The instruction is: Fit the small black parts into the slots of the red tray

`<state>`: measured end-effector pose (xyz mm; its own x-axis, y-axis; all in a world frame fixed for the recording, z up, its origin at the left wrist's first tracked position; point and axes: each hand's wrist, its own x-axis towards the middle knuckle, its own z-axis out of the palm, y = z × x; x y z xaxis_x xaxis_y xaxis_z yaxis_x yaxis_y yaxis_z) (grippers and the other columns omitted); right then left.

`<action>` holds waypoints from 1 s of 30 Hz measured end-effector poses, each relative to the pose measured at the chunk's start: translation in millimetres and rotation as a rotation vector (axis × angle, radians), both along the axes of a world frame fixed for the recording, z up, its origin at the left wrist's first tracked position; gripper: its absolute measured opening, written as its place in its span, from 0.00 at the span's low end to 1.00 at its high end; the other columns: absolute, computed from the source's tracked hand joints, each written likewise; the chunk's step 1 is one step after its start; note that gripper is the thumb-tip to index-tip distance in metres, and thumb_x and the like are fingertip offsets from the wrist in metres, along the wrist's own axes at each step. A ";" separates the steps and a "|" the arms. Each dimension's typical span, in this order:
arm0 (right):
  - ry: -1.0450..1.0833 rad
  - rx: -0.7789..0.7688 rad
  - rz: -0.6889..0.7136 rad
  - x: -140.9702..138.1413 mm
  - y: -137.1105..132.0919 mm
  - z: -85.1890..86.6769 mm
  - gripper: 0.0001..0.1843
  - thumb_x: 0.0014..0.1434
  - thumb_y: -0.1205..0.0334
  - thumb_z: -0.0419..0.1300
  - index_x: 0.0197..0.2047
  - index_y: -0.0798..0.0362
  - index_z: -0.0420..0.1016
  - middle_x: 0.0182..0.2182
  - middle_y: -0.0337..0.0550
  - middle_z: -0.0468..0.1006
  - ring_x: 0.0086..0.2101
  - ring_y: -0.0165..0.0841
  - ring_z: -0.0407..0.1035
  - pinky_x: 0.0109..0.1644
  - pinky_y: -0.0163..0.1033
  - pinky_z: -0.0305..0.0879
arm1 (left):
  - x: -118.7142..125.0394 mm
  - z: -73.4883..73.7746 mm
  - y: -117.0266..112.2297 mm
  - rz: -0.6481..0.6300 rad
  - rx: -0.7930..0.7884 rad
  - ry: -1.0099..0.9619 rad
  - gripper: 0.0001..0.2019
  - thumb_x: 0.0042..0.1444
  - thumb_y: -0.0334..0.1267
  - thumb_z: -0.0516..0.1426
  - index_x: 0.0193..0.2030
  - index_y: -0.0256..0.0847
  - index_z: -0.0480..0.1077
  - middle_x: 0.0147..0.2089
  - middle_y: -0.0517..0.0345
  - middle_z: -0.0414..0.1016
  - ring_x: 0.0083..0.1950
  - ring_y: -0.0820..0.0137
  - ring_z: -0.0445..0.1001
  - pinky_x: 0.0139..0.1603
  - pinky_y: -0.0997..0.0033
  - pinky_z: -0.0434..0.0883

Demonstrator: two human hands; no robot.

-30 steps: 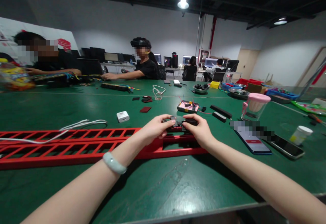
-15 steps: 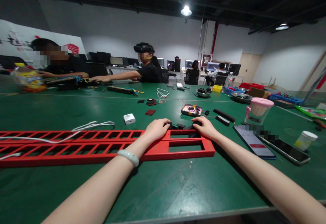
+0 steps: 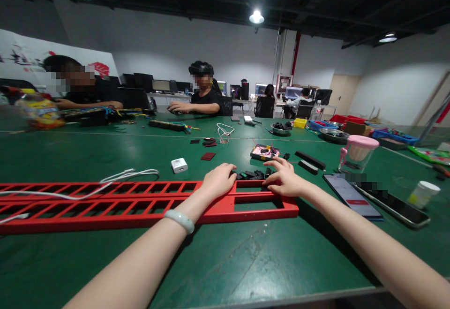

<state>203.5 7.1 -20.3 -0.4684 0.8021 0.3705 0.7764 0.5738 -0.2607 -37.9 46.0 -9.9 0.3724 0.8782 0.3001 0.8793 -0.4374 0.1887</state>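
Observation:
A long red metal frame (image 3: 140, 203) with slotted openings lies across the green table (image 3: 228, 262). My left hand (image 3: 218, 181) rests on the frame's far rail, fingers curled downward over it. My right hand (image 3: 286, 180) lies on the same rail near the frame's right end, fingers stretched out toward a row of small black parts (image 3: 251, 175) lying between the two hands. Whether either hand grips a part is hidden by the fingers.
Two phones (image 3: 351, 195) and a white jar (image 3: 424, 193) lie to the right, with a pink-lidded cup (image 3: 357, 152) behind. A white charger (image 3: 179, 164) and cable (image 3: 128, 175) sit left of centre. A pink tray (image 3: 264, 151) is beyond the hands. Other people work at the far side.
Both hands lowered the black parts from above the frame down to its far rail. The right hand's fingers have spread out. The view has tilted slightly.

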 end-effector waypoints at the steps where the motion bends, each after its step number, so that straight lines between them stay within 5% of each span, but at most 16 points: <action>1: 0.005 -0.072 -0.020 0.2 2.4 0.6 0.11 0.47 0.60 0.58 0.35 0.41 0.76 0.54 0.42 0.57 0.56 0.49 0.39 0.52 0.61 0.40 | 0.4 0.2 -0.4 0.002 0.000 0.005 0.17 0.55 0.45 0.45 0.47 0.44 0.65 0.50 0.54 0.66 0.50 0.66 0.65 0.51 0.68 0.63; 6: 0.007 -0.298 -0.002 -1.9 14.4 0.9 0.14 0.46 0.58 0.60 0.40 0.43 0.75 0.53 0.46 0.59 0.54 0.44 0.49 0.54 0.52 0.46 | 1.5 0.4 -1.6 0.007 0.006 0.028 0.16 0.55 0.43 0.45 0.47 0.45 0.64 0.49 0.56 0.66 0.49 0.65 0.65 0.49 0.68 0.64; 12: 0.146 -0.184 0.065 -4.6 10.8 -4.1 0.10 0.45 0.61 0.61 0.34 0.50 0.76 0.47 0.45 0.66 0.51 0.41 0.55 0.54 0.47 0.50 | 0.5 -1.3 -2.6 -0.108 0.037 0.035 0.16 0.54 0.40 0.46 0.50 0.47 0.62 0.50 0.58 0.65 0.49 0.66 0.65 0.50 0.69 0.64; 18: 0.570 -0.084 0.039 -13.6 -3.1 -12.4 0.16 0.52 0.63 0.55 0.46 0.54 0.67 0.37 0.43 0.72 0.36 0.31 0.66 0.41 0.38 0.63 | -0.6 -3.8 -1.6 -0.130 0.052 0.013 0.18 0.55 0.37 0.44 0.53 0.47 0.58 0.53 0.58 0.63 0.52 0.66 0.64 0.53 0.67 0.63; 21: 0.519 0.049 0.095 -19.6 -9.7 -11.4 0.21 0.54 0.66 0.52 0.53 0.50 0.62 0.39 0.43 0.69 0.37 0.30 0.65 0.42 0.38 0.63 | -1.3 -4.5 0.1 -0.129 0.053 -0.019 0.20 0.53 0.31 0.43 0.54 0.46 0.57 0.54 0.58 0.61 0.53 0.68 0.63 0.54 0.69 0.61; 25: 0.447 0.119 0.190 -22.4 -13.4 -9.2 0.18 0.56 0.68 0.49 0.50 0.49 0.66 0.39 0.45 0.67 0.39 0.30 0.64 0.44 0.37 0.62 | -2.2 -4.6 2.0 -0.099 0.045 -0.037 0.22 0.51 0.27 0.43 0.53 0.45 0.58 0.53 0.57 0.62 0.53 0.69 0.62 0.54 0.70 0.61; 30: 0.486 0.137 0.114 -22.3 -10.6 -9.2 0.18 0.52 0.69 0.53 0.48 0.51 0.64 0.41 0.45 0.66 0.41 0.31 0.63 0.46 0.38 0.62 | -3.5 -3.7 1.4 -0.130 0.054 -0.013 0.22 0.52 0.28 0.43 0.53 0.50 0.59 0.53 0.59 0.61 0.52 0.70 0.64 0.52 0.72 0.63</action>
<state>181.2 -3.5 -29.4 -0.2977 0.6847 0.6653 0.5151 0.7019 -0.4919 -41.4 47.4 -13.6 0.4780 0.8052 0.3508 0.8120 -0.5574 0.1730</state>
